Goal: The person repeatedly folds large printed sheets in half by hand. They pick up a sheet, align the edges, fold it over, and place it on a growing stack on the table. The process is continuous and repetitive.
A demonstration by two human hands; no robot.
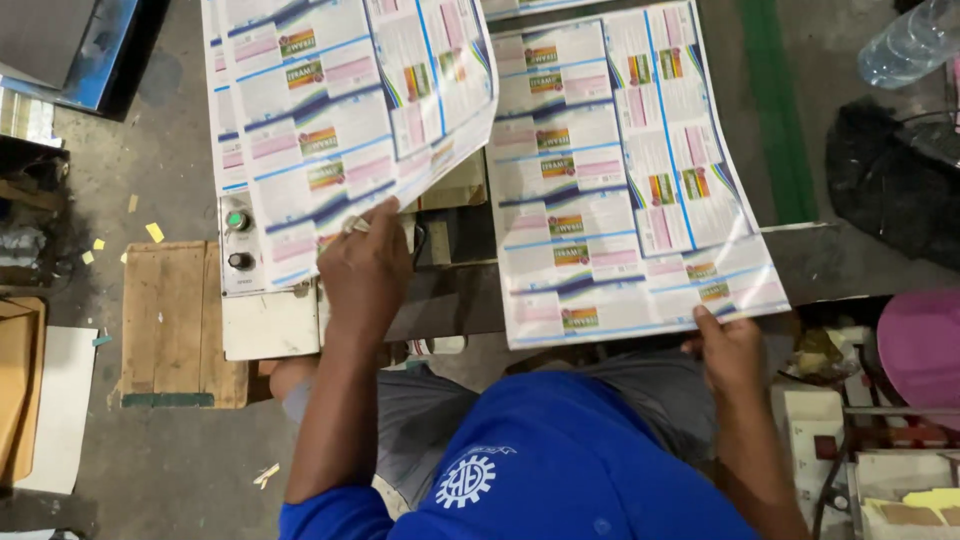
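Observation:
Two large glossy printed sheets with repeated blue, white and pink label panels lie over a machine table in the head view. My left hand (365,265), wearing a ring, grips the lower edge of the left sheet (330,110), which curls upward. My right hand (728,350) pinches the bottom right corner of the right sheet (620,180), which lies flatter and hangs over the table's front edge. I sit close, in a blue shirt and grey trousers.
A control panel (240,240) with a green and a black button sits under the left sheet. A wooden pallet (175,320) lies on the floor at left. A clear plastic bottle (910,40) is at top right, a pink round object (925,345) at right.

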